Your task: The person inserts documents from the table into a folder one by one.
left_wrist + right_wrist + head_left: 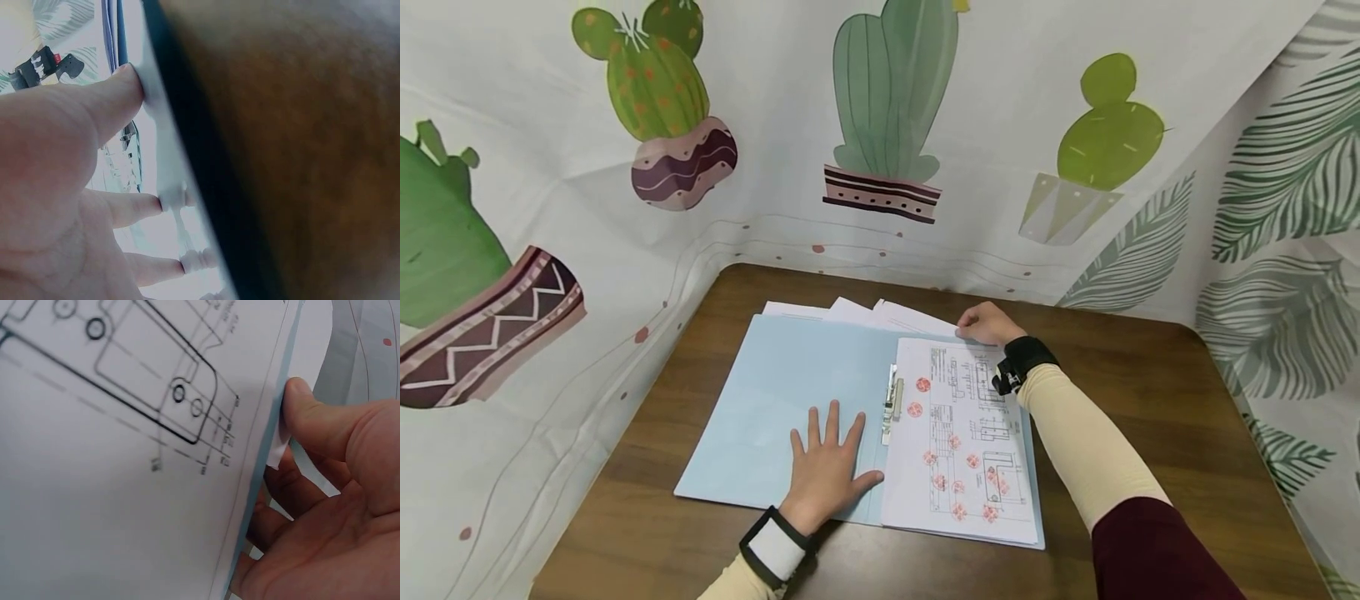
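Observation:
A light blue folder (805,367) lies spread out on the table, with a metal clip (892,400) along its spine. Printed drawings (955,508) bearing red stamps cover its right side. My left hand (827,475) rests on the bare left cover, fingers spread, thumb near the spine. At the folder's far right edge, my right hand (988,323) pinches a corner of a white sheet (913,319) that sticks out from under the folder. In the right wrist view, the thumb (300,394) lies on that white paper, while the curled fingers are partly hidden behind it.
More white sheets (797,310) poke out beyond the folder's far edge. The brown wooden table (1120,375) extends to both sides. A white cloth (775,167) printed with cacti and leaves hangs right behind the table's far edge.

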Demonstrator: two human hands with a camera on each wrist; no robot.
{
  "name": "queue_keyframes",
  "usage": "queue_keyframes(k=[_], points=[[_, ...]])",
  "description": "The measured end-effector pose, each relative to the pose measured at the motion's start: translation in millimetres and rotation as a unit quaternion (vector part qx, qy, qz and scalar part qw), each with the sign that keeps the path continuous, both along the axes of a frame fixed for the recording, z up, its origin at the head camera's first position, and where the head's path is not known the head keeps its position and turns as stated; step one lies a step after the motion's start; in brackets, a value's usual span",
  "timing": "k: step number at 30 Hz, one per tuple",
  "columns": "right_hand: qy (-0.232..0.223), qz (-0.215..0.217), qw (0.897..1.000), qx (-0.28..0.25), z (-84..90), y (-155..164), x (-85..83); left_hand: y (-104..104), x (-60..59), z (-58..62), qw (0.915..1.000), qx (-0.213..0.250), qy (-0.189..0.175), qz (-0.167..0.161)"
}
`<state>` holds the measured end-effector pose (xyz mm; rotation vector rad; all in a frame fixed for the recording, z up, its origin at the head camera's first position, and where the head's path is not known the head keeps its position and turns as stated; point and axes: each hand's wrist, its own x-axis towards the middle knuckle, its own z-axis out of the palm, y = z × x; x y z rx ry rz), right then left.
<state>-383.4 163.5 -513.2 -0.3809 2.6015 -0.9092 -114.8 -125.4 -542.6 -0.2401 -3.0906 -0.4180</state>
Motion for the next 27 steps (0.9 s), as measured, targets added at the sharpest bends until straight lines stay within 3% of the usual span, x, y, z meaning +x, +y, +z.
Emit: queue_keyframes(k=[8,22,27], points=[[0.02,-0.014,1.0,-0.017,14.5,-5.3,9.9,0.9,0.5,-2.7,1.0,0.0,-0.004,0.002],[0.123,-0.04,0.99,-0.049,27.0,-9.4,10.5,1.8,3.9,2.0,1.0,0.009,-0.003,0.0],[0.107,-0.063,0.989,-0.079,27.9,-8.3,7.8,1.4,3.6,2.7,1.0,0.008,-0.002,0.001]])
